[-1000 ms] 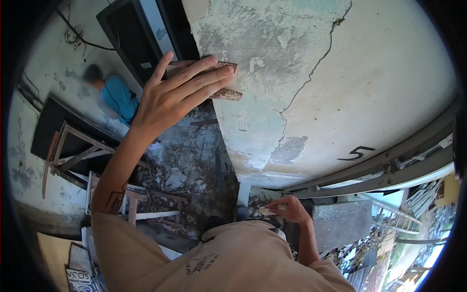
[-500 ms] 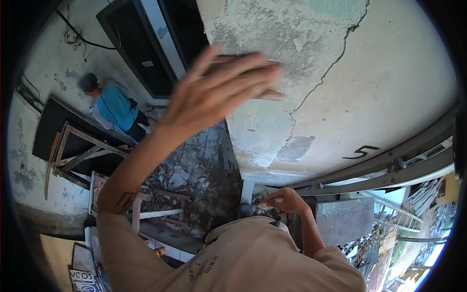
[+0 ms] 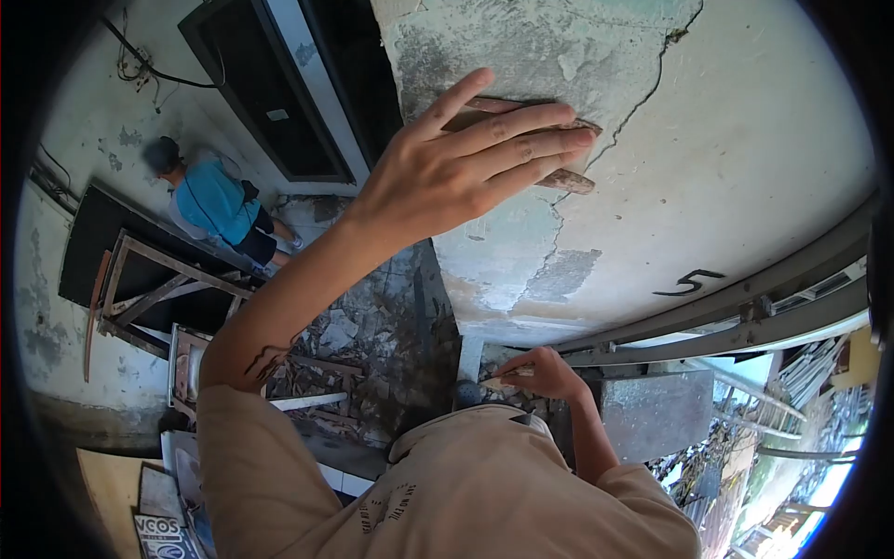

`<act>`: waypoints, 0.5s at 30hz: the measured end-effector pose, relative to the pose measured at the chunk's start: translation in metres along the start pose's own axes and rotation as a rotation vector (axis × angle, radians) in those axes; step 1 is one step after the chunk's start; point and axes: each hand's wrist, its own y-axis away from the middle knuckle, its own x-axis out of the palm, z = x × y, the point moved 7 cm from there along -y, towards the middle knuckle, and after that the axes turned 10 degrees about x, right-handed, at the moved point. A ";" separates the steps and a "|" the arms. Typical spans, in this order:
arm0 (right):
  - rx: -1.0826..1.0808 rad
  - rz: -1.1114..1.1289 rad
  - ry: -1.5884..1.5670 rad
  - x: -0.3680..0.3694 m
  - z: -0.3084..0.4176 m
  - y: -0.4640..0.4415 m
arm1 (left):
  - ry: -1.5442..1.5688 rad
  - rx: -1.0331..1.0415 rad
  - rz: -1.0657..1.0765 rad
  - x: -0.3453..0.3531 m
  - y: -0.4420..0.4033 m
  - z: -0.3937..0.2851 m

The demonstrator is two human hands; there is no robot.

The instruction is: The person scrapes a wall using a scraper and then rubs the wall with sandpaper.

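My left hand is at the wall's plaster patch, back of the hand up and fingers spread over a flat piece with worn reddish-brown edges. The thumb is hidden. The piece lies against or close to the cracked wall; exact contact cannot be told. Low by my waist, my right hand pinches a small, pale, thin object, perhaps wood, pointing left.
A person in a blue shirt faces the far left wall. A broken wooden frame leans at the left. Rubble covers the floor below. A grey slab lies right of my right hand, beneath a curved rail.
My left hand has slid right along the wall with the flat piece. My right hand stays low, slightly shifted, still holding the pale object. The person in blue shows more fully.
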 end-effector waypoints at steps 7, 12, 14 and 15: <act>0.011 0.012 -0.040 0.002 -0.024 0.009 | 0.000 -0.028 0.177 -0.007 0.052 0.017; -0.063 0.034 0.029 0.005 -0.004 -0.013 | 0.029 -0.028 0.041 0.002 -0.006 -0.006; -0.062 0.018 -0.010 0.000 -0.002 -0.011 | -0.017 -0.023 0.064 0.000 0.003 0.000; -0.063 0.009 -0.048 -0.003 -0.001 -0.009 | 0.035 -0.065 0.139 -0.006 0.017 0.006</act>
